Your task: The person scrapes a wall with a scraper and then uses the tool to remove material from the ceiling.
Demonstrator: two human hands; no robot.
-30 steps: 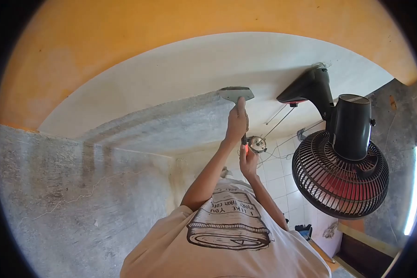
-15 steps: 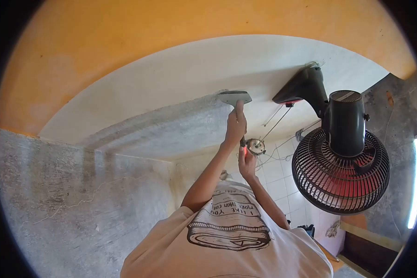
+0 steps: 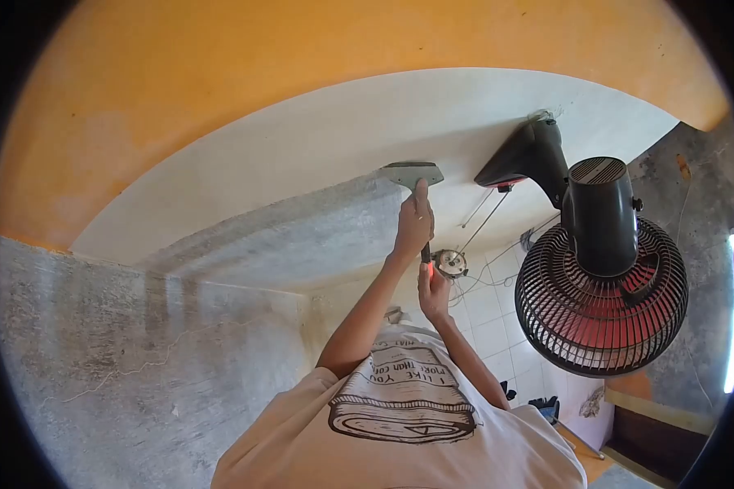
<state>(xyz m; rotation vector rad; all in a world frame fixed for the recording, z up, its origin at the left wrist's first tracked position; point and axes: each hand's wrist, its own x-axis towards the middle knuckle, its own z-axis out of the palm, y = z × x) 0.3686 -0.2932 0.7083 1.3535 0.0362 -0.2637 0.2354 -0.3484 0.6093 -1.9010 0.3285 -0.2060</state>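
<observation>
A wide scraper (image 3: 413, 174) has its blade against the white wall surface (image 3: 302, 155), at the right end of a scraped grey patch (image 3: 302, 224). My left hand (image 3: 414, 224) is wrapped round the scraper's handle just below the blade, one finger stretched along it. Below it, my right hand (image 3: 435, 295) closes on the red lower end of the same handle. Its fingers are partly hidden.
A black and red wall fan (image 3: 602, 301) hangs close on the right, its bracket (image 3: 530, 155) on the wall. A round fixture (image 3: 450, 263) with loose wires sits behind my hands. An orange wall band (image 3: 302, 49) curves above; a rough grey wall (image 3: 139, 359) stands left.
The view has shifted slightly, and the fan appears a little further left. Both hands keep their hold on the scraper, with its blade at nearly the same spot.
</observation>
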